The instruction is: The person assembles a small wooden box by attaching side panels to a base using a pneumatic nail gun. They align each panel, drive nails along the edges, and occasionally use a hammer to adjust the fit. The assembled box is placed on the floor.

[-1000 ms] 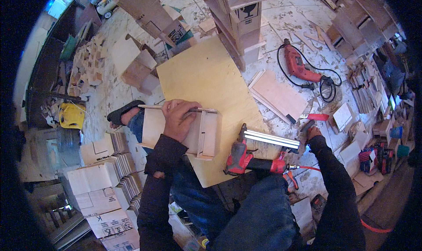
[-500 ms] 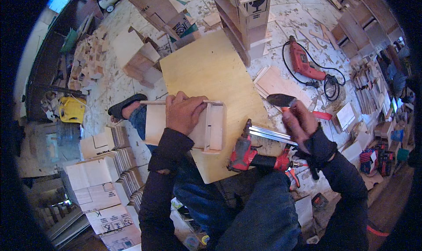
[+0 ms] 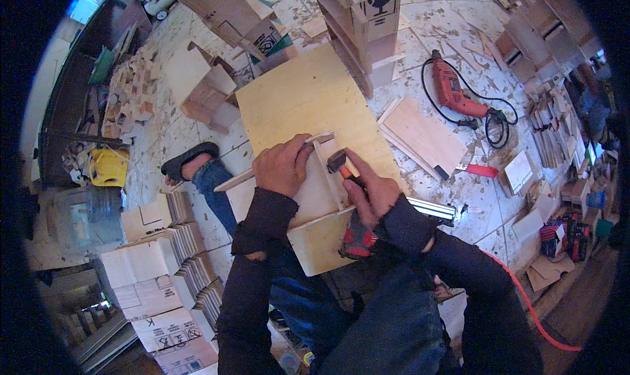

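Note:
My left hand (image 3: 281,167) is closed over the far edge of a shallow wooden box (image 3: 315,198), which is tilted on a yellowish plywood board (image 3: 295,92). A thin divider strip crosses the box near its right end. In my right hand (image 3: 376,190) is a hammer (image 3: 336,160) with a dark head and an orange neck, gripped close to the head. The hammer head is over the box's right end, beside the divider; whether it touches the wood I cannot tell. Below my right hand lies a red and black nail gun (image 3: 357,236), partly hidden by my wrist.
A red corded drill (image 3: 451,89) and stacked wood panels (image 3: 423,135) lie to the right on the floor. Tall wooden cabinets (image 3: 367,40) stand beyond the board. Stacked printed panels (image 3: 154,276) sit at left, and a red hose (image 3: 531,309) curves at lower right.
My right hand has brought the hammer leftward to the box. The box has turned and tilted under my left hand. The nail gun is now mostly covered by my right arm.

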Tool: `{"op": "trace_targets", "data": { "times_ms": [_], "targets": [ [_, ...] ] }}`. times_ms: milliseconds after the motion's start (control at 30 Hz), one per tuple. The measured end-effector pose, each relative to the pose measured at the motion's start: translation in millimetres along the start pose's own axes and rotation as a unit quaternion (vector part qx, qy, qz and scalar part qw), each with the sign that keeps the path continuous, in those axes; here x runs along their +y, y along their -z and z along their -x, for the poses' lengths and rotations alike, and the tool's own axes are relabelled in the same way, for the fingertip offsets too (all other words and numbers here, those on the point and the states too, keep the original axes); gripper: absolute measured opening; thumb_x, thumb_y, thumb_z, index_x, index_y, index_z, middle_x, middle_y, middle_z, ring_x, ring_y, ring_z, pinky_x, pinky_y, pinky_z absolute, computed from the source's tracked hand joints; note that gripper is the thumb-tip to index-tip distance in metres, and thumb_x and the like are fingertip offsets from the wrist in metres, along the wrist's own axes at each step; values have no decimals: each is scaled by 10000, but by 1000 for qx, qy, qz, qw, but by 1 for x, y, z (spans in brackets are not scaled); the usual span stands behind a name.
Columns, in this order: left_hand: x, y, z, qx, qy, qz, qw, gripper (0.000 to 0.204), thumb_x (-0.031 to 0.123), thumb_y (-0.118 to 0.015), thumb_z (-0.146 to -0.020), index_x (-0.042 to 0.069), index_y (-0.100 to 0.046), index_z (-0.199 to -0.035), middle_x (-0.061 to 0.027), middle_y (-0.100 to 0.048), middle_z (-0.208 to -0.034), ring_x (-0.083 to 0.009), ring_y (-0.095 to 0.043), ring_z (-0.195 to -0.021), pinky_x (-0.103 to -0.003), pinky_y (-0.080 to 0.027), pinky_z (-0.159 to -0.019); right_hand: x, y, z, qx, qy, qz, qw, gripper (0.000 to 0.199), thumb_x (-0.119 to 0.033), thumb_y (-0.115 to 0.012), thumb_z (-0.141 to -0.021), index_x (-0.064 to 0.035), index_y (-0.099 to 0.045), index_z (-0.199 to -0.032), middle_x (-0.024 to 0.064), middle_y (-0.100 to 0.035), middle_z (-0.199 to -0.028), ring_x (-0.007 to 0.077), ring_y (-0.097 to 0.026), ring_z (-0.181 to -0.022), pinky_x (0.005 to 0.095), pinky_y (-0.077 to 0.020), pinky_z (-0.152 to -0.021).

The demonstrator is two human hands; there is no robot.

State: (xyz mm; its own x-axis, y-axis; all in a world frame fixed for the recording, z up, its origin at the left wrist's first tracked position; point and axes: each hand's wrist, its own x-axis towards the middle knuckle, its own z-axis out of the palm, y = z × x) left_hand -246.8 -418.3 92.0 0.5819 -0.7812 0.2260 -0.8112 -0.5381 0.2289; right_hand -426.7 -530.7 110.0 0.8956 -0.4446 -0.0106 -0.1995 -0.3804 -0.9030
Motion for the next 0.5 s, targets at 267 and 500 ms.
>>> {"op": "trace_targets", "data": {
  "times_ms": [267, 500],
  "targets": [
    [0, -1, 1, 15, 9, 8, 1000, 155, 296, -636, -838, 213, -657, -968, -88, -648, -680, -296, -635, -638, -436, -474, -592, 17, -17, -40, 85, 193, 96, 973, 395, -164, -491, -954, -7, -470, -1316, 161, -656, -772, 294, -658, -654, 372, -522, -619],
    [-3, -7, 4, 69, -3, 34, 997, 123, 273, -644, -824, 212, -657, -931, -79, -636, -666, -298, -614, -617, -444, -454, -568, 4, -10, -41, -21, 15, 10, 1000, 342, -222, -472, -988, -5, -538, -1244, 40, -543, -615, 107, -511, -526, 288, -448, -513]
  ]
}}
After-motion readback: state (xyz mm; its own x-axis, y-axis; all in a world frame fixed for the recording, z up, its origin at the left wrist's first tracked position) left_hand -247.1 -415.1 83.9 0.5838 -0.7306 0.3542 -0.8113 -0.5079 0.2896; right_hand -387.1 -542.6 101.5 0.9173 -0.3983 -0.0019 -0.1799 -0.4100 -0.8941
